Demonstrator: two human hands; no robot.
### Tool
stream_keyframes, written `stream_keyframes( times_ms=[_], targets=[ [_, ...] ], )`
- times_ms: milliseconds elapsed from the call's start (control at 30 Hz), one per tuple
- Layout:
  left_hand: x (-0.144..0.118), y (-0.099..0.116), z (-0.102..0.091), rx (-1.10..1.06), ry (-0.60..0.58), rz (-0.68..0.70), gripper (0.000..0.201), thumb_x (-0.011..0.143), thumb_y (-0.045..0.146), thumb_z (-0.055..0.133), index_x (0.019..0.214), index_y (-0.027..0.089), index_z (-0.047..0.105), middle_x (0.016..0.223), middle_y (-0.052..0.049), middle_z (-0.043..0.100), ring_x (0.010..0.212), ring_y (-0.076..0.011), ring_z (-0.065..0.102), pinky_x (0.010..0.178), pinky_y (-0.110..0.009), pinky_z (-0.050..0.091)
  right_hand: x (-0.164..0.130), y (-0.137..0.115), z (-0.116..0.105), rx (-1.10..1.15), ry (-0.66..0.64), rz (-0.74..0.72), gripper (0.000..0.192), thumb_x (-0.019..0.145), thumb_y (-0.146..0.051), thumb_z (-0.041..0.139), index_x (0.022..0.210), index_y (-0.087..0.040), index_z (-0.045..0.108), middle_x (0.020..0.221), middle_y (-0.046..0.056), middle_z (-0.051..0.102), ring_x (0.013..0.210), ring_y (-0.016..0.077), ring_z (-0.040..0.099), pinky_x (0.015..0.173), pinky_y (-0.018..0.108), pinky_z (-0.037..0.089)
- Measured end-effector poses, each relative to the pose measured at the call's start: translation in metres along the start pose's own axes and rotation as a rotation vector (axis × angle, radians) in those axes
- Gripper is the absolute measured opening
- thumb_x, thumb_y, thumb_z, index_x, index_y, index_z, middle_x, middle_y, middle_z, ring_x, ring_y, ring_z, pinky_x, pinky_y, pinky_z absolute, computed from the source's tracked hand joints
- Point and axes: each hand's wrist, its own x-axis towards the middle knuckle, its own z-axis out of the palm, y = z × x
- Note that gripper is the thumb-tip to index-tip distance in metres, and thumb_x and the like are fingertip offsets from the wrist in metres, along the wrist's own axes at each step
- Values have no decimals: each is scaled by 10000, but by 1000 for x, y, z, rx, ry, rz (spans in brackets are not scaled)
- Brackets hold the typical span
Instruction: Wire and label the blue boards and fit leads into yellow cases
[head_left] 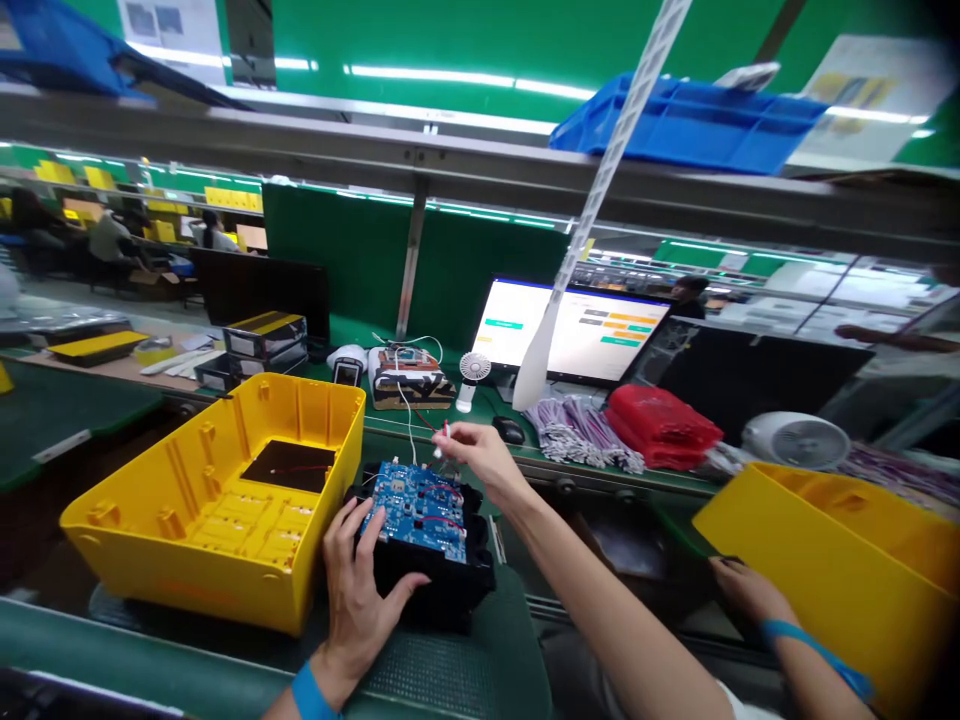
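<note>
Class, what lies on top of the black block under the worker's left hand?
A blue circuit board with red wires tops the black block; the left hand covers its near-left corner.

The left hand [360, 590] covers the near-left side of the black unit [435, 580]; its forearm is cut off at six o'clock. What the right hand [480, 455] pinches is too small to tell. At four o'clock, a co-worker's hand [746, 590] hides under a yellow case [840, 570] cropped by the right edge. The monitor [577, 335] text is unreadable.

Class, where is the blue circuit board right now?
Head view, low centre: the blue circuit board sits atop a black module, beside the yellow housing, under the left hand.
</note>
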Motion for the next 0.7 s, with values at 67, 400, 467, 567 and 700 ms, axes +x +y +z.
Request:
stream_keyframes(
  times_ms=[67, 400, 467, 567, 700],
  targets=[
    [-1, 1, -1, -9, 20, 10, 786, 749, 407, 731, 1388, 200, 323, 1310, -153, 447, 1275, -333, 396, 1041, -545, 366, 18, 0, 11, -45, -44, -14, 319, 745, -472, 650, 739, -153, 642, 696, 16, 635, 655, 132, 553, 607, 243, 389],
    [-1, -2, 1, -19, 46, 35, 759, 735, 355, 756, 1354, 154, 365, 1278, -157, 468, 1251, -320, 413, 1035, -519, 374, 55, 2, 45, -420, -139, -17, 136, 732, -219, 694, 612, -177, 644, 603, 1, 650, 649, 144, 594, 618, 229, 386],
    [-1, -2, 1, -21, 53, 41, 746, 731, 343, 762, 1339, 137, 382, 1272, -163, 472, 1246, -320, 414, 1033, -515, 374, 54, 3, 46, -456, -138, -10, 130, 746, -211, 685, 626, -177, 648, 622, 4, 662, 667, 147, 605, 628, 227, 391],
    [0, -1, 1, -25, 59, 48, 738, 726, 340, 767, 1326, 125, 394, 1268, -168, 473, 1245, -323, 411, 1033, -518, 368, 53, 3, 46, -479, -160, -6, 117, 764, -215, 673, 653, -180, 660, 635, 2, 674, 692, 148, 623, 639, 219, 402],
    [0, -1, 0, -35, 54, 46, 734, 726, 341, 767, 1324, 137, 395, 1270, -162, 471, 1247, -323, 408, 1033, -520, 367, 53, 3, 46, -479, -189, -14, 139, 786, -223, 654, 655, -177, 661, 639, 1, 680, 692, 142, 632, 647, 214, 410]
  ],
)
